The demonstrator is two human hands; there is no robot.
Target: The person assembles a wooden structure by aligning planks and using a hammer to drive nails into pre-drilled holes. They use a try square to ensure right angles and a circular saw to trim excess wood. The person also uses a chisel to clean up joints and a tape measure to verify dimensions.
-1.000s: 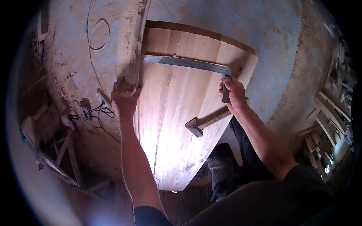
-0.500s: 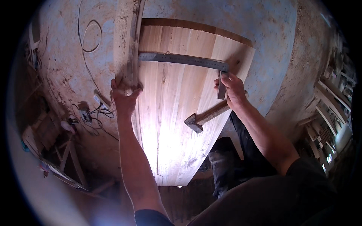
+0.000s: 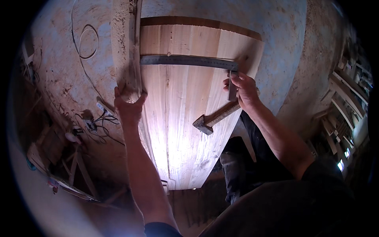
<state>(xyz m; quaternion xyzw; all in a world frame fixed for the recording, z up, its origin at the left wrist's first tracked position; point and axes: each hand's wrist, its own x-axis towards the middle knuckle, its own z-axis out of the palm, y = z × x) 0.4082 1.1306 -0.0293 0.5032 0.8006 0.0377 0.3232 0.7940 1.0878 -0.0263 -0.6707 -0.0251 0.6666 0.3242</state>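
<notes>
A wide pale wooden panel [image 3: 185, 91] made of joined boards stretches away in front of me. Across its far part lies the dark metal blade of a try square [image 3: 189, 61], with graduation marks along it. The square's short stock hangs down at the panel's right side, pinched between the thumb and fingers of my right hand [image 3: 246, 90]. My left hand [image 3: 129, 106] is wrapped round the near end of a long rough wooden beam [image 3: 125, 43] along the panel's left edge. A hammer [image 3: 216, 117] rests on the panel below my right hand, its handle end partly hidden there.
On the left, a power strip [image 3: 105, 107] and tangled black cables [image 3: 96, 123] hang by a worn blue-and-brown surface, with a looped cable [image 3: 89, 41] above. Stacked wood pieces [image 3: 349, 93] stand at the far right. Wooden scraps and a frame [image 3: 79, 170] sit at lower left.
The whole view has shifted slightly, so the panel and beam appear a little further left. Both hands keep their grips, and the hammer stays in place on the panel.
</notes>
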